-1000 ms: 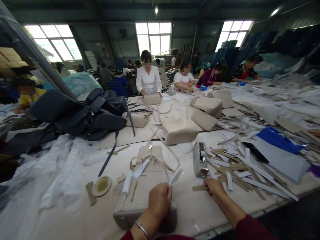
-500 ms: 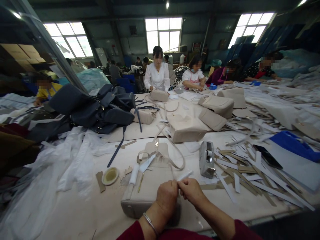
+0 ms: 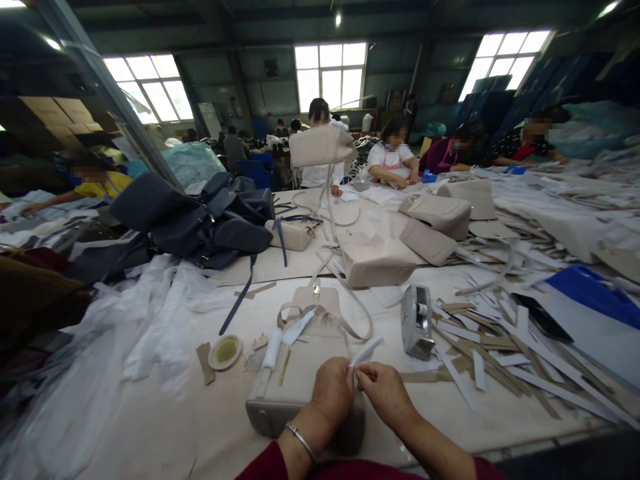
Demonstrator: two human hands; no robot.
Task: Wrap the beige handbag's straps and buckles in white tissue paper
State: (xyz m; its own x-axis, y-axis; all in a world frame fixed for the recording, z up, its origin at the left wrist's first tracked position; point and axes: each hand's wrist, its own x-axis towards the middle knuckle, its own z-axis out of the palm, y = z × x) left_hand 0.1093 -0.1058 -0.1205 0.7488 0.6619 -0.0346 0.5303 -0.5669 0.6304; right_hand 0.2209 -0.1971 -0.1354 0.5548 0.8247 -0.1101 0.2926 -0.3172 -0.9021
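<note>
A beige backpack (image 3: 310,373) lies on its back on the table in front of me. My left hand (image 3: 334,392) rests over its right side, fingers closed on a thin white wrapping strip (image 3: 366,351) that sticks out past the fingertips. Right beside it, my right hand (image 3: 386,393) is closed in a pinch at the lower end of the same strip. What else lies between the fingertips is hidden. On the bag's front are a white wrapped roll (image 3: 271,349), a gold zipper pull (image 3: 285,367) and a buckle with straps near the top.
A small dish (image 3: 225,352) stands left of the bag. A grey tape dispenser (image 3: 417,321) stands to the right, before scattered paper strips (image 3: 493,347) and a phone (image 3: 541,317). Dark blue bags (image 3: 200,220) pile up left; beige bags (image 3: 379,257) lie ahead. Co-workers sit and stand beyond.
The white strip now stands out more above my fingertips. My hands have stayed close together at the bag's side. Across the table, a co-worker has lifted a beige bag.
</note>
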